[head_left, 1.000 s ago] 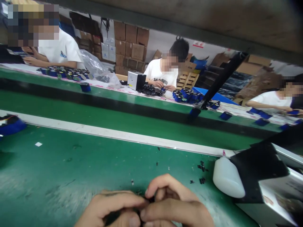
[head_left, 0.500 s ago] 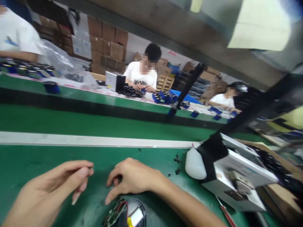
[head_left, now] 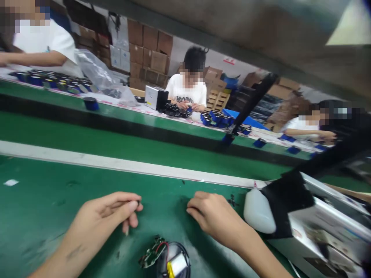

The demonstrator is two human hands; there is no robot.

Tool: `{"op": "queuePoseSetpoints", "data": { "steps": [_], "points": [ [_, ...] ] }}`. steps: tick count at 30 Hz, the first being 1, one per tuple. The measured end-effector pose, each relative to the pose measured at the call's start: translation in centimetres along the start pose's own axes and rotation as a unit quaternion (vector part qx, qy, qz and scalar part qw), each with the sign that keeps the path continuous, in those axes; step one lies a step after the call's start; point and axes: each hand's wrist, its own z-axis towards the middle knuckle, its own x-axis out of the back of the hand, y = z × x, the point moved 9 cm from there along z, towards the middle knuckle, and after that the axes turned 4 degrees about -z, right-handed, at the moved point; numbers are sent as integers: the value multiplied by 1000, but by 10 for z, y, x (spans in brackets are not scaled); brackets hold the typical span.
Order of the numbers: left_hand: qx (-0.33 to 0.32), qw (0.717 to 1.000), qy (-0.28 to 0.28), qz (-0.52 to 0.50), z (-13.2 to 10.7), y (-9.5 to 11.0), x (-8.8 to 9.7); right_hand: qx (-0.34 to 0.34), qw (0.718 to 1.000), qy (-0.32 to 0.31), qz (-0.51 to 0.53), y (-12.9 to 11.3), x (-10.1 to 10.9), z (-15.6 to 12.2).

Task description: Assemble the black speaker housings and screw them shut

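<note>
- Since the picture of half a second ago, the right hand (head_left: 213, 214) has been drawn away from the round black case (head_left: 174, 251), where its thumb was close to the circuit board (head_left: 149, 253). The view has also been turned a little.
- By the left hand (head_left: 107, 214), a small dark piece (head_left: 139, 202) is pinched between the thumb and the first finger, above the table; the lower fingers are bent loosely.
- The right fingers are curled together, pointed to the left, low over the green table (head_left: 162, 193). It cannot be told if something is held in them.
- The round black case is placed nearer to the body than both sets of fingers, and between them; it is touched by neither hand. In it a white block (head_left: 179, 263) with yellow tape (head_left: 170, 269) is seen. The circuit board is tilted at its left side, and a red wire (head_left: 166, 244) is passed between them.
- Some small black pieces (head_left: 232, 200) are scattered beyond the right hand, to the right of its fingers.
- To the right of these fingers, near the wrist, a white bottle (head_left: 259, 212) is leaned towards a black cloth (head_left: 290, 204).
- Far left of the left fingers, a white scrap (head_left: 11, 182) is left lying.
</note>
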Motion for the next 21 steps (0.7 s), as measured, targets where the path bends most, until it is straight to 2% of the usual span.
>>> {"op": "queuePoseSetpoints", "data": {
  "steps": [2, 4, 7, 10, 13, 17, 21],
  "points": [
    [6, 999, -31, -16, -3, 3, -9, 24, 999, 19, 43, -19, 4, -2],
    [4, 999, -41, -29, -5, 5, -13, 55, 991, 4, 121, -45, 4, 0],
    [6, 999, -38, -34, -6, 5, -14, 27, 977, -105, 183, -68, -12, 11],
    [8, 999, -34, -39, -4, 6, -13, 4, 962, -204, 182, -72, -27, 20],
    [11, 998, -37, -48, -4, 7, -15, -7, 945, -234, 229, -67, -33, 24],
    [20, 997, -44, -56, -5, 4, -19, -36, 892, -282, 352, -61, -50, 20],
    [22, 998, -29, -59, -5, 3, -16, -46, 872, -275, 401, -56, -56, 21]
  ]
}}
